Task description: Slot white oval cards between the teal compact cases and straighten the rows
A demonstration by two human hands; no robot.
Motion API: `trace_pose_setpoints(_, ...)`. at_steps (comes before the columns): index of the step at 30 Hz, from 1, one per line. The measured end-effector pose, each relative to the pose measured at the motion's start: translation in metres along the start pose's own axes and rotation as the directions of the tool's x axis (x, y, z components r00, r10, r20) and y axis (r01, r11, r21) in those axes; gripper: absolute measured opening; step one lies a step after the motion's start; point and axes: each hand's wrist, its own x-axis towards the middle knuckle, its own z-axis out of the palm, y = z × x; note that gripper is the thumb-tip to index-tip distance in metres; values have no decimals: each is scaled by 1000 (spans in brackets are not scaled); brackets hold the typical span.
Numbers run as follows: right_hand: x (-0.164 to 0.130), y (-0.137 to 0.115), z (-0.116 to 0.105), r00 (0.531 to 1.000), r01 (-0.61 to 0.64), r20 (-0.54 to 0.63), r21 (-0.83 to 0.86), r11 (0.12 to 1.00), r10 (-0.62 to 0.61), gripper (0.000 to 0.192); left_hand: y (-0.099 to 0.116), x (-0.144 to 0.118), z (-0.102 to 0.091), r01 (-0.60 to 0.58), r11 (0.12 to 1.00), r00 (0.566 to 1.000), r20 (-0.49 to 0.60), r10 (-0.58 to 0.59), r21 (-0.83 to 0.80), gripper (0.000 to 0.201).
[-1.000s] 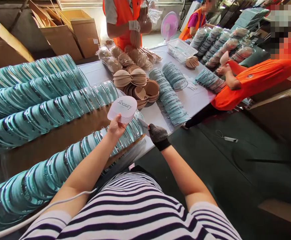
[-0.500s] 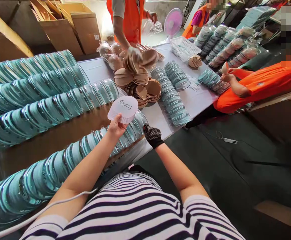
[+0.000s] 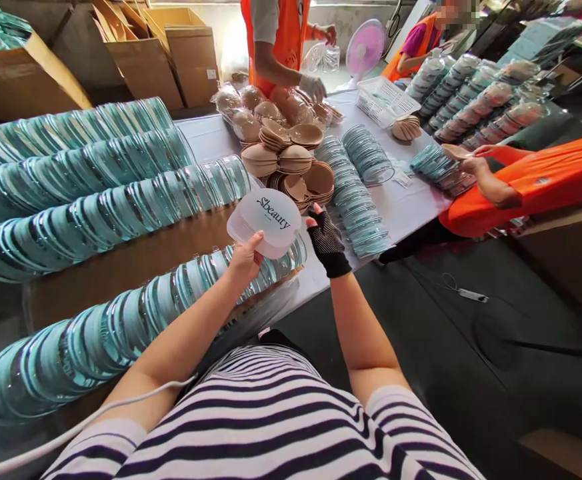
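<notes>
My left hand (image 3: 245, 257) holds up a stack of white rounded cards printed "Sbeauty" (image 3: 265, 218) by its lower edge. My right hand (image 3: 327, 241), in a black dotted fingerless glove, reaches toward the card's right side, fingers extended and close to it. Whether it touches the stack I cannot tell. Just below the cards lies the end of a long row of teal-rimmed clear cases (image 3: 121, 327). Beige cup-shaped pads (image 3: 291, 163) are piled on the white table (image 3: 411, 210) beyond my hands.
More rows of teal cases (image 3: 81, 193) fill the left. Shorter case stacks (image 3: 358, 200) lie mid-table. Cardboard boxes (image 3: 141, 63) stand behind. A person in an orange vest (image 3: 281, 40) handles bagged pads; another in orange (image 3: 535, 177) works at right. A white basket (image 3: 383, 100) sits far back.
My right hand rose from the row of cases toward the card stack. My left hand tilted the cards and shifted them slightly right. The person at the back bent down to the pads and straightened.
</notes>
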Motion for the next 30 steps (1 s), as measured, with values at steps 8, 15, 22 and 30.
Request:
trace_pose_setpoints(8,-49,-59,47,976,166,-140,-24,986,-167,41,0,-33,-39,-21,993,999,-30,25,117,34)
trace_pose_setpoints(15,-84,-16,-3,858,-246,-486,-110,963,164,46,18,-22,-21,-84,996,996,-37,84,-2,32)
trace_pose_setpoints(22,-160,-11,-10,994,63,-40,-511,858,-97,39,21,19,-6,13,997,990,-141,-23,-71,34)
trace_pose_setpoints(30,-132,-40,-22,945,-19,252,-597,802,209,35,16,21,-14,29,997,984,-176,-41,-73,33)
